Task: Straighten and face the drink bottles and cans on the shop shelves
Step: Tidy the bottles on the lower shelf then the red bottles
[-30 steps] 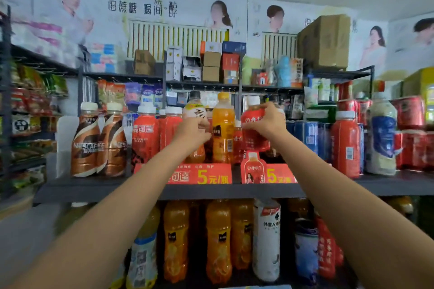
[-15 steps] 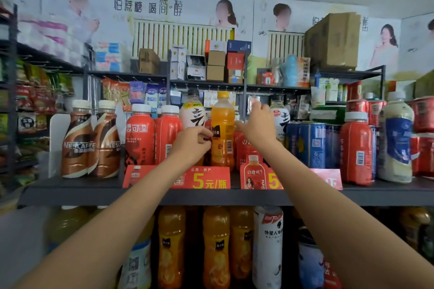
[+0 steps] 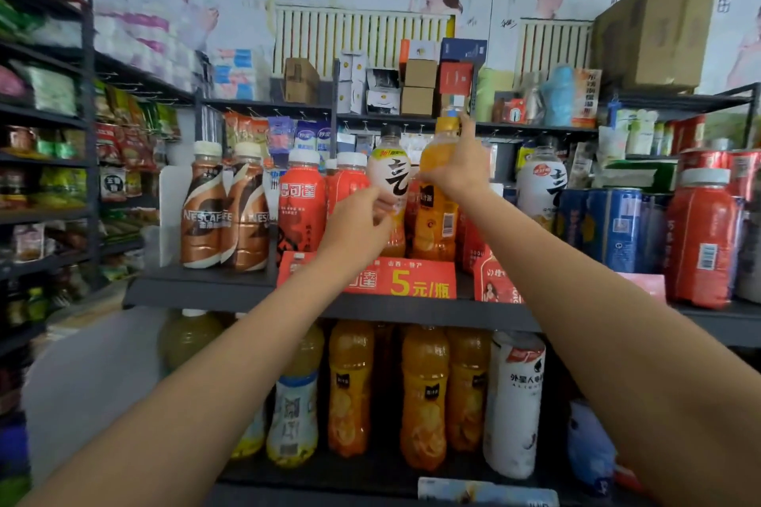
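Note:
On the dark upper shelf [image 3: 214, 292] stand two brown coffee bottles [image 3: 224, 210], red drink bottles [image 3: 302, 206], a white bottle with black brushwork [image 3: 389, 173] and an orange juice bottle [image 3: 436, 218]. My left hand [image 3: 356, 224] grips the lower body of the white bottle. My right hand [image 3: 459, 171] holds the orange juice bottle by its upper part, one finger raised beside the cap. Blue cans [image 3: 609, 224] and a red bottle [image 3: 702, 239] stand further right.
Red price tags [image 3: 412, 280] hang on the shelf's front edge. The lower shelf holds orange juice bottles [image 3: 424, 391] and a white bottle [image 3: 514, 403]. Snack racks [image 3: 53, 161] fill the left wall. Boxes [image 3: 654, 29] sit on the top shelf.
My right hand left the red bottle and moved up to the orange juice bottle. My left hand shifted right onto the white bottle. The camera moved closer.

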A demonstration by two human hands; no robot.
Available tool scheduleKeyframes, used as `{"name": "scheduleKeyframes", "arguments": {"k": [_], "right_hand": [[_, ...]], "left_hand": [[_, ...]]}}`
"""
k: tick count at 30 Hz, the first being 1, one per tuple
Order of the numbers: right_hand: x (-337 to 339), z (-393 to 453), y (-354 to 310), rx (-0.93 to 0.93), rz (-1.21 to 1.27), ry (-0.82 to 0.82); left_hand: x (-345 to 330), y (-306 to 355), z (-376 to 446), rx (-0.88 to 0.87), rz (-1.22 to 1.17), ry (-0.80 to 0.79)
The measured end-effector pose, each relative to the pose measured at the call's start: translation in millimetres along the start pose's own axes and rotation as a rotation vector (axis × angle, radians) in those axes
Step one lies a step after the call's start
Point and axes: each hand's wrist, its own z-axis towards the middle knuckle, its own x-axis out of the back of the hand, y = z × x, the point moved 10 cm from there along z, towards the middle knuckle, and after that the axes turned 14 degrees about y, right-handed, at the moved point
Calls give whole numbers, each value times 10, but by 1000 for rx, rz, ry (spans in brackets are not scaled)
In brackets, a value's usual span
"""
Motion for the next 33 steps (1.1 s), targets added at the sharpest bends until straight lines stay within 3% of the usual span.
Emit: {"name": "scheduleKeyframes", "arguments": {"k": [4,8,10,14,17,20,25,30,33], "right_hand": [[536,-19,-498,120,116,132],[1055,-231,-1052,223,199,134],[1150,-477,-1191,184,243,-9],[896,-1305,-1053,-40,367,-471],[635,-1816,-725,-82,327,-592],[355,-2174,-381,19,63,-657],[17,-2564,49,-10,-71,-697],[-95,-2638,582,-266,-7,-624],[-1,-2527,796,-213,-173,-498]], "left_hand": [[24,307,-31,-51,-86,-31],[157,509,-128,25,-285,-28],[203,615,-283,63,-434,-108],[265,651,-798,100,-662,-298],[230,237,-1243,110,-515,-433],[139,-328,-1618,218,-309,-542],[48,-792,-1916,240,-140,-543],[-195,-982,-1976,233,-85,-654],[-171,-1111,-1756,131,122,-701]]}}
